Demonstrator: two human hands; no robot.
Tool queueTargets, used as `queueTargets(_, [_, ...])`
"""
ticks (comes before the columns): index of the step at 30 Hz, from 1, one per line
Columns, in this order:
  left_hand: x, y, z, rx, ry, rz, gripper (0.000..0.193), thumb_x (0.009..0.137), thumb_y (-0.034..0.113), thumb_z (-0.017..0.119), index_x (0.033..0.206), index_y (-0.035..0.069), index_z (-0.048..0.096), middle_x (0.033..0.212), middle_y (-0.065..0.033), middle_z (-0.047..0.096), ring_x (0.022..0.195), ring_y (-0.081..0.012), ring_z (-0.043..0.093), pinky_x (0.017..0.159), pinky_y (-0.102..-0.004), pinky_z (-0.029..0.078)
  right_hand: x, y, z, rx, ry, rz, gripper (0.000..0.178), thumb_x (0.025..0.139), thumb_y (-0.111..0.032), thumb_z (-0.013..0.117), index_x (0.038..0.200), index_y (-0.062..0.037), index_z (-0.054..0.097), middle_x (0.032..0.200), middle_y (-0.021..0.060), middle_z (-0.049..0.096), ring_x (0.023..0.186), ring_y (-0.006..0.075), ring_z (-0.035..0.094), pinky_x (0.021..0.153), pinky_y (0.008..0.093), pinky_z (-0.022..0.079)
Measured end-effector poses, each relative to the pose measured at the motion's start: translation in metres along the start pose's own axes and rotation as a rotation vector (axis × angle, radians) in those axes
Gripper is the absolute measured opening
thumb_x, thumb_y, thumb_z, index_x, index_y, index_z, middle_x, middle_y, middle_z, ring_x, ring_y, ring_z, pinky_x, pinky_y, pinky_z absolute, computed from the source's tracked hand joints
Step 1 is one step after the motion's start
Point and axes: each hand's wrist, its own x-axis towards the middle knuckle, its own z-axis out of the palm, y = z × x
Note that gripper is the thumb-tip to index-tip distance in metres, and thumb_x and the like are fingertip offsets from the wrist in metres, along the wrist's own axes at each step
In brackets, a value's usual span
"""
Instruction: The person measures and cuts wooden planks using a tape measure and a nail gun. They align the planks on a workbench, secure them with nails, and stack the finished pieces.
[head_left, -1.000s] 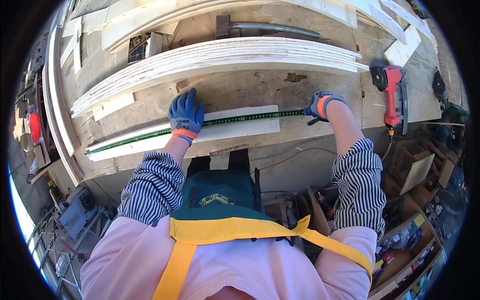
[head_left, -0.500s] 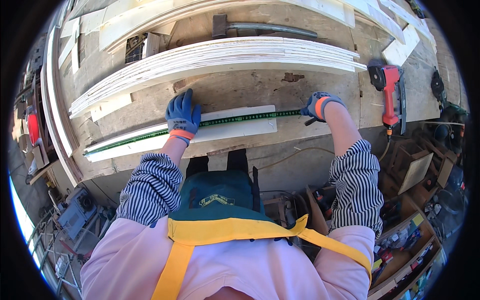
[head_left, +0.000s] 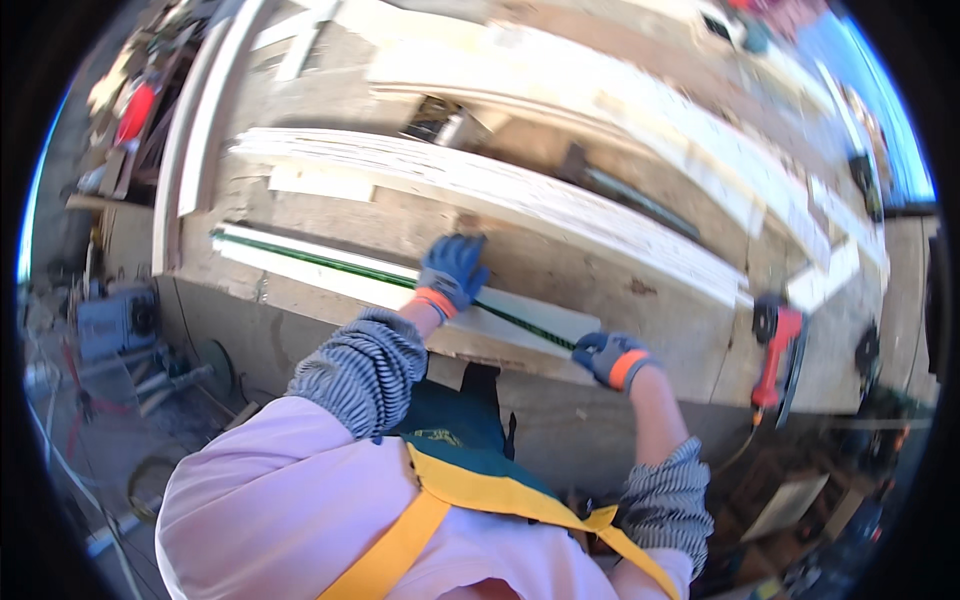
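A green tape measure (head_left: pixel 350 266) is drawn out along a long white board (head_left: pixel 300 272) lying near the workbench's front edge. My left hand (head_left: pixel 455 270), in a blue glove with an orange cuff, lies over the board and tape with its fingers stretched out. My right hand (head_left: pixel 612 358), gloved the same way, is closed on the tape by the board's right end. Its fingers hide what they grip there. Motion smears the picture somewhat.
Beyond my hands lies a stack of white strips (head_left: pixel 480 195). A hammer (head_left: pixel 630 195) rests behind it. At the right sits a red nail gun (head_left: pixel 778 355). More white boards (head_left: pixel 700 170) cover the far bench, and upright-running planks (head_left: pixel 205 120) border its left side.
My view has swung, so the bench appears tilted. My right hand has come leftward, close to the board's end, with the tape still in it. My left hand remains on the board.
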Motion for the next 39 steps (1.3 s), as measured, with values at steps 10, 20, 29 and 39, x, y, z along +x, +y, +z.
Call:
queueTargets(10, [0.003, -0.016, -0.046, -0.154, -0.125, 0.032, 0.052, 0.088, 0.047, 0.055, 0.126, 0.013, 0.058, 0.102, -0.0085, 0.066, 0.108, -0.0288, 0.058, 0.111, -0.0501, 0.029, 0.057, -0.120, 0.038, -0.141, 0.207, 0.079, 0.041, 0.091, -0.037, 0.047, 0.116, -0.0133, 0.068, 0.118, 0.0169, 0.065, 0.112, 0.0359, 0.061, 0.096, 0.0424, 0.046])
queueTargets(20, [-0.041, -0.284, -0.159, 0.174, -0.441, 0.072, 0.031, 0.087, 0.038, 0.055, 0.110, 0.020, 0.066, 0.089, -0.0014, 0.068, 0.086, -0.0214, 0.065, 0.112, -0.0487, 0.031, 0.081, -0.116, 0.032, 0.185, 0.067, -0.116, 0.032, 0.085, -0.024, 0.065, 0.112, -0.0072, 0.069, 0.077, 0.0069, 0.065, 0.053, 0.0133, 0.055, 0.045, 0.0297, 0.042])
queueTargets(29, [-0.015, -0.361, -0.185, 0.200, 0.060, 0.258, 0.004, 0.078, 0.016, 0.059, 0.078, 0.018, 0.062, 0.063, 0.0027, 0.056, 0.067, -0.0194, 0.060, 0.109, -0.0471, 0.037, 0.109, -0.361, -0.027, 0.055, 0.117, -0.154, 0.077, 0.084, -0.042, 0.065, 0.148, -0.0113, 0.036, 0.118, 0.0255, 0.064, 0.106, 0.0361, 0.064, 0.091, 0.0406, 0.049])
queueTargets(39, [-0.030, -0.373, -0.218, -0.114, 0.326, -0.041, 0.067, 0.072, 0.034, 0.072, 0.136, 0.025, 0.052, 0.143, -0.0085, 0.046, 0.135, -0.0314, 0.041, 0.114, -0.0576, 0.026, 0.150, -0.511, -0.097, 0.069, 0.142, -0.222, 0.079, 0.081, -0.037, 0.069, 0.145, -0.0028, 0.038, 0.102, 0.0193, 0.068, 0.085, 0.0252, 0.066, 0.078, 0.0334, 0.051])
